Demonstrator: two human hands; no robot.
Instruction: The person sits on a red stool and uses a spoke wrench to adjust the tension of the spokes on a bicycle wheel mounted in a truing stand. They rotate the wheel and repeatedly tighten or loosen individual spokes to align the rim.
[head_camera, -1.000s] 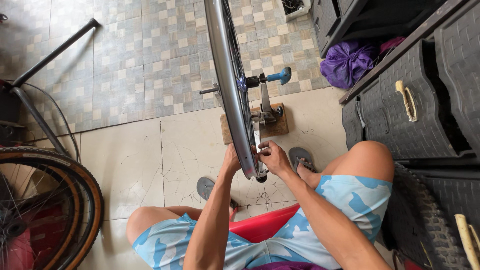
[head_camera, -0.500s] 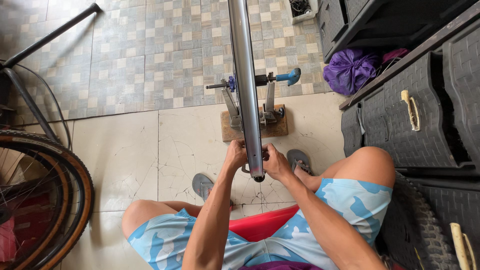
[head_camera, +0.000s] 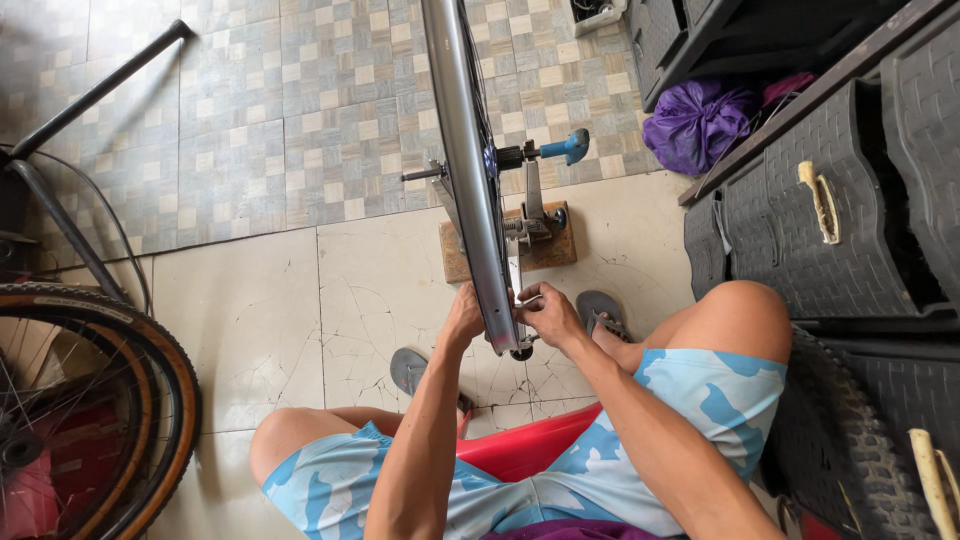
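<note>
In the middle of the frame, the left hand (head_camera: 462, 322) grips the silver wheel rim (head_camera: 470, 180). The right hand (head_camera: 548, 312) pinches a small tool (head_camera: 527, 299) against the rim. The wheel stands in a stand (head_camera: 530, 215).

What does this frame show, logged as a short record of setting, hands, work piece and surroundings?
setting: tiled floor, person seated on a red stool
left hand: on the silver bicycle wheel rim
right hand: at the rim's lower edge, pinching something small and metallic
stand: metal truing stand on a wooden base
surroundings: purple bag, tan-walled bicycle tyre
</note>
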